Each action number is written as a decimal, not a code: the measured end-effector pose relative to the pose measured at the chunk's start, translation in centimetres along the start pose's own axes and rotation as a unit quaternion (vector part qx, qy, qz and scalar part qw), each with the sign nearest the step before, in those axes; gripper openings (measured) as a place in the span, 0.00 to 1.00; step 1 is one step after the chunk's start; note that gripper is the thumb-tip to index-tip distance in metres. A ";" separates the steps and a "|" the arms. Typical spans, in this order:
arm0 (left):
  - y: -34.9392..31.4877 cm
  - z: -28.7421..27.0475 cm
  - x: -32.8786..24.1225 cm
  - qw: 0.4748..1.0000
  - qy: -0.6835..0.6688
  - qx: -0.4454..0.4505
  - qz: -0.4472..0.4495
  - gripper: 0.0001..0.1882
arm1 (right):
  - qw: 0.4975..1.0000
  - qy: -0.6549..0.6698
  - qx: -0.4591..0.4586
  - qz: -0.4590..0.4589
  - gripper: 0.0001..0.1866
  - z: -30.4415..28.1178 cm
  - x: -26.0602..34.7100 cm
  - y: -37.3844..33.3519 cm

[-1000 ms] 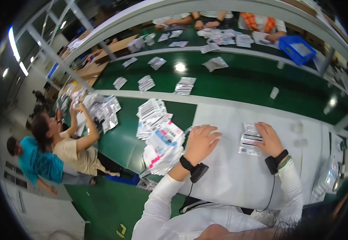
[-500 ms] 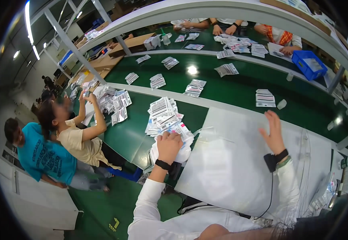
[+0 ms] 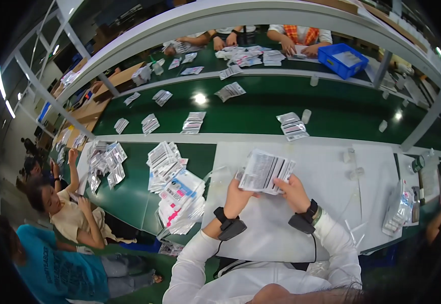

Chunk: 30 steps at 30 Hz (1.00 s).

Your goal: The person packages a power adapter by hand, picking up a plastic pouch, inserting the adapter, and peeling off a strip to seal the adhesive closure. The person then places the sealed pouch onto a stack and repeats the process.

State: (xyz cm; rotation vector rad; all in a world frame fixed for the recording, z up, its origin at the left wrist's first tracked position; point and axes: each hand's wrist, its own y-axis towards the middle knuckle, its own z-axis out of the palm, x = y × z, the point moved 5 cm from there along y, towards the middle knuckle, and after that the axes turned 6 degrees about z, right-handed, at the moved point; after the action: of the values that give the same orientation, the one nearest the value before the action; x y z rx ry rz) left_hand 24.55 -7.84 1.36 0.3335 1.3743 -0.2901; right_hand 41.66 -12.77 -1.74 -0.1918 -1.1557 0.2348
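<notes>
A stack of flat white printed packets [image 3: 265,171] is held up over the white work surface [image 3: 261,223]. My left hand [image 3: 237,196] grips its left side, and my right hand [image 3: 295,193] has the lower right corner, thumb on the front. Black bands with small boxes and cords circle both wrists. To the left of my left hand lies a heaped pile of similar packets [image 3: 180,197] on the green tabletop. How many packets I hold cannot be told.
Several silvery packets [image 3: 194,122] lie along the green belt [image 3: 261,101] ahead. Small clear cups [image 3: 356,174] and a bundle of packets [image 3: 399,209] are on the right. Co-workers sit across the belt beside a blue bin [image 3: 343,60]; others are at the left.
My left hand has come off the pile with a stack of packets and moved right. My right hand, open before, has lowered leftward and closed on the stack. The view has turned right.
</notes>
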 end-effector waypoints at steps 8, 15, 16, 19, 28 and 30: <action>-0.2 -4.5 0.7 0.996 0.020 -0.078 0.048 0.20 | 0.993 -0.021 -0.114 -0.030 0.21 -5.3 0.4 2.6; -2.8 -13.7 -5.3 0.713 0.634 -0.279 0.113 0.21 | 0.953 -0.296 -0.030 0.062 0.33 1.6 3.5 4.6; -3.0 -13.9 -5.6 0.711 0.634 -0.283 0.114 0.21 | 0.953 -0.297 -0.026 0.060 0.33 2.2 3.1 5.3; -4.1 -13.8 -7.1 0.695 0.643 -0.277 0.164 0.22 | 0.639 -0.635 -0.213 -0.378 0.41 6.5 6.0 5.0; -5.5 -13.7 -4.7 0.964 0.130 -0.199 0.123 0.23 | 0.877 -0.418 0.169 -0.168 0.29 15.9 -0.2 9.7; -6.2 -15.2 -4.2 0.958 -0.010 -0.269 0.102 0.22 | 0.849 -0.505 0.125 -0.093 0.25 13.8 -1.8 11.8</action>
State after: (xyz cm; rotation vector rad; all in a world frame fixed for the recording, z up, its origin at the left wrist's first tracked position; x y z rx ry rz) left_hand 7.64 -7.52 2.69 0.0162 1.3294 0.2529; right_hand 27.28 -1.61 -1.14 0.3292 -2.1633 0.3239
